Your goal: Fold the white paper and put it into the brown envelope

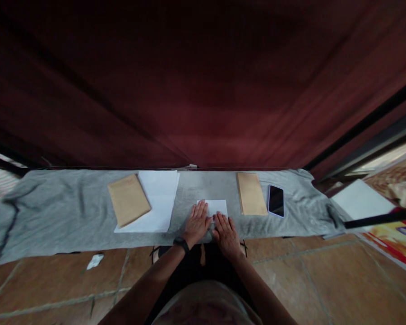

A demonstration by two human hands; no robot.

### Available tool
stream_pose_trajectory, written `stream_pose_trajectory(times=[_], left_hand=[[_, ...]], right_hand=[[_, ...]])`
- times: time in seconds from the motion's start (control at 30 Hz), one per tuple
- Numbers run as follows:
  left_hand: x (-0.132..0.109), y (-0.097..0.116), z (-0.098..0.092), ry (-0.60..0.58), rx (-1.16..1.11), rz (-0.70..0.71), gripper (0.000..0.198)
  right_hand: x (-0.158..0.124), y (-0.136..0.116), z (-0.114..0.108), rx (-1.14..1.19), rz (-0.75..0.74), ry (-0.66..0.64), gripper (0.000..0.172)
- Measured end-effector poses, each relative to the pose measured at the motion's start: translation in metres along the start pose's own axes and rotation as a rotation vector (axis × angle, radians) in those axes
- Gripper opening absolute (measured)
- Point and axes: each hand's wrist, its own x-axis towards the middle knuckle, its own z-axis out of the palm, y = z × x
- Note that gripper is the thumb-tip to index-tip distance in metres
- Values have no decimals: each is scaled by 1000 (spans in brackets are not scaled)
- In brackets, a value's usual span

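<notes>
A small white sheet of paper [217, 205], which looks folded, lies on the grey cloth in front of me. My left hand [196, 221] rests flat on its left part, fingers stretched out. My right hand [226, 231] presses flat on its lower right part, fingers also extended. The thumbs nearly meet over the paper, and its near edge is hidden under the hands. To the left, a brown envelope [129, 201] overlaps larger white sheets [162, 198]. On the right lies a stack of brown envelopes [251, 194].
A phone [276, 201] with a dark screen lies right of the envelopes. The grey cloth [81, 216] covers a long narrow surface against a dark red backdrop [203, 113]. A white scrap [95, 261] is on the tiled floor. A white board [362, 201] and colourful packaging [397, 237] stand at the right.
</notes>
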Motion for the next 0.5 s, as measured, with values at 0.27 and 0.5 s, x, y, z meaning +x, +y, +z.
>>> stream_pose_trajectory(times=[0.27,0.5], left_hand=[[-4,-14,6,47,13,-110,65],[-3,-14,2,-1,44,-105,61]], right_hand=[[0,1,-2,44,74,23,54],[51,-8,5,79,100,49,52]])
